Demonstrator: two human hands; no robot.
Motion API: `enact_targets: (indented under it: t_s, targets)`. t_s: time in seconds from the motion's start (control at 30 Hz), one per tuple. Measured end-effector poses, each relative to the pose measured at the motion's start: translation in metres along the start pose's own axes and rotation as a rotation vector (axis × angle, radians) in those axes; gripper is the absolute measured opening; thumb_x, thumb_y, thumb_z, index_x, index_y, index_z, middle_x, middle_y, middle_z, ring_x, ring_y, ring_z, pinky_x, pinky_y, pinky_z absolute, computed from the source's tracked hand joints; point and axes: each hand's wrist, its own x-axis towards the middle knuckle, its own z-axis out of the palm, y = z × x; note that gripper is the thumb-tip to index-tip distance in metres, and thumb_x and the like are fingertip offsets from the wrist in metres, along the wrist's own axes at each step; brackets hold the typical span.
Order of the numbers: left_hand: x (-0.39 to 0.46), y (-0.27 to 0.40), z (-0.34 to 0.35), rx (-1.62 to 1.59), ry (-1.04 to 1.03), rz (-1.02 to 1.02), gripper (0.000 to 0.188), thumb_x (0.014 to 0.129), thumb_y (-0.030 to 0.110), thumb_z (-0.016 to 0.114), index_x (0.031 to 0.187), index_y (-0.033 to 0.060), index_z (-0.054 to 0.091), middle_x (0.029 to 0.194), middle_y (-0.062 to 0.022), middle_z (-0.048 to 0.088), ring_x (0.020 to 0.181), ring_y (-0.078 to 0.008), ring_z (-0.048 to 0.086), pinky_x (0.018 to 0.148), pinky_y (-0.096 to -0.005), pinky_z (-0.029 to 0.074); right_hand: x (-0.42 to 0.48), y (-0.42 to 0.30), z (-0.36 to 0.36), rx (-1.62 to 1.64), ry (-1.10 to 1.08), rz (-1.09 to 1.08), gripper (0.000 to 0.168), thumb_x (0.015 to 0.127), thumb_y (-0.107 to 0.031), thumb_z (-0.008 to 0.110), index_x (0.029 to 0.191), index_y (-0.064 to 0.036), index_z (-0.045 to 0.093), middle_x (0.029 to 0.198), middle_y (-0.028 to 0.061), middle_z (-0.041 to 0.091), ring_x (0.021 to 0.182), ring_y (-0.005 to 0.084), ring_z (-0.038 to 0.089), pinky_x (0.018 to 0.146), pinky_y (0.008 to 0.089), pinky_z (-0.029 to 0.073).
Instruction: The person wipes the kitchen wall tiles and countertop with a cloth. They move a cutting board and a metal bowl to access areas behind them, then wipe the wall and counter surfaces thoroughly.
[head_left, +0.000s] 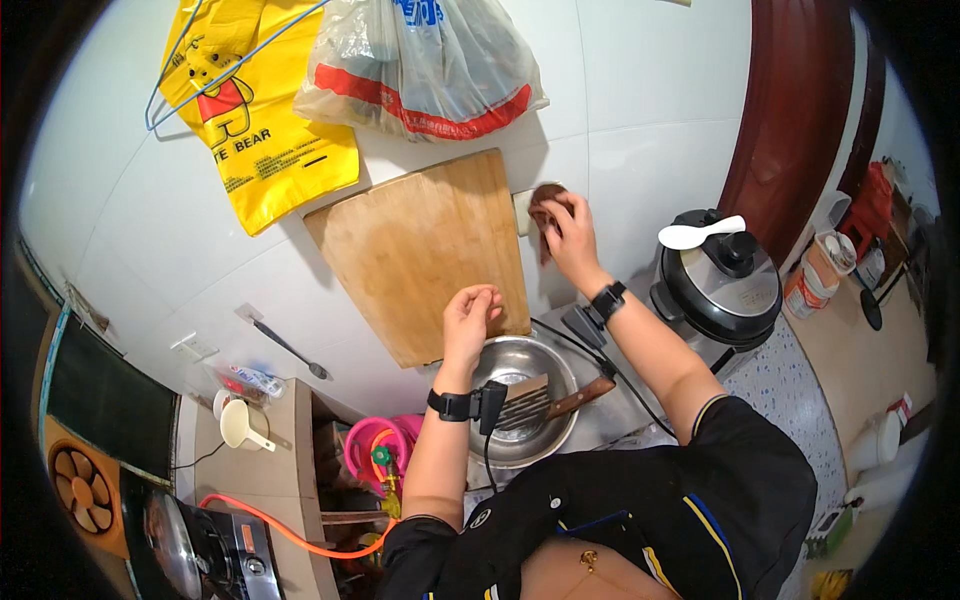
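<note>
My right hand (574, 234) is up at the tiled wall, its fingers gripping a crumpled brown cloth (545, 206) beside a white wall plate (523, 213). My left hand (466, 319) is raised in front of the lower part of a wooden cutting board (424, 255), fingers curled together with nothing visible in them. The board leans against the wall. Below my left hand stands a stainless steel bowl (559, 360), and a slotted turner with a wooden handle (581, 397) lies across it. My left forearm and wrist strap hide part of the bowl.
A rice cooker (724, 289) with a white rice paddle (697, 232) on its lid stands at right. Plastic bags (427, 82) hang above. A gas stove (244, 551), an orange hose (292, 538) and a pink bucket (358, 457) are at lower left. Black cables run from both wrists.
</note>
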Motion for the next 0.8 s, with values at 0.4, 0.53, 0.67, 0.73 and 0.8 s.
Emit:
enact_targets:
  t_s: [0.4,0.53,0.67,0.73,0.8]
  targets:
    - [0.002,0.004,0.003,0.025,-0.038,0.065,0.018,0.091,0.014,0.051,0.099,-0.0003,0.058,0.098,-0.0084,0.062,0.089,-0.015,0.06,0.072,-0.0259,0.049,-0.037,0.031,0.027,-0.283,-0.399,0.029,0.014,0.071,-0.007,0.059,0.084,-0.006,0.062,0.101,0.0116,0.049,0.091,0.0321,0.05,0.077,0.0386,0.047]
    - [-0.012,0.01,-0.003,0.043,-0.014,0.08,0.019,0.09,0.015,0.051,0.099,-0.0001,0.058,0.098,-0.0088,0.062,0.09,-0.0153,0.059,0.074,-0.0262,0.049,-0.061,0.052,0.004,-0.284,-0.545,0.315,0.012,0.075,-0.006,0.056,0.085,-0.006,0.061,0.102,0.0127,0.049,0.092,0.0333,0.051,0.077,0.0423,0.046]
    - [-0.009,0.004,-0.002,0.012,0.023,0.068,0.017,0.09,0.014,0.052,0.098,-0.0006,0.058,0.095,-0.0077,0.062,0.088,-0.014,0.06,0.071,-0.0238,0.048,-0.019,0.023,-0.006,-0.165,-0.185,0.09,0.028,0.072,-0.002,0.058,0.1,-0.006,0.055,0.104,0.0135,0.047,0.093,0.0341,0.05,0.077,0.0413,0.045]
    - [-0.005,-0.004,0.011,-0.001,-0.006,0.074,0.016,0.09,0.014,0.053,0.097,-0.0005,0.057,0.092,-0.0069,0.062,0.086,-0.0132,0.06,0.069,-0.0224,0.048,0.009,0.009,-0.006,-0.122,-0.074,-0.016,0.033,0.07,-0.002,0.059,0.103,-0.007,0.053,0.104,0.0137,0.047,0.093,0.0348,0.049,0.078,0.0413,0.045]
    - [0.0,-0.015,0.02,0.025,-0.058,0.065,0.016,0.09,0.013,0.052,0.097,-0.0004,0.057,0.093,-0.0073,0.062,0.086,-0.0137,0.06,0.07,-0.0237,0.048,0.01,0.017,0.006,-0.158,-0.105,-0.06,0.036,0.069,-0.002,0.059,0.103,-0.008,0.053,0.104,0.0126,0.046,0.095,0.0338,0.047,0.077,0.0406,0.045]
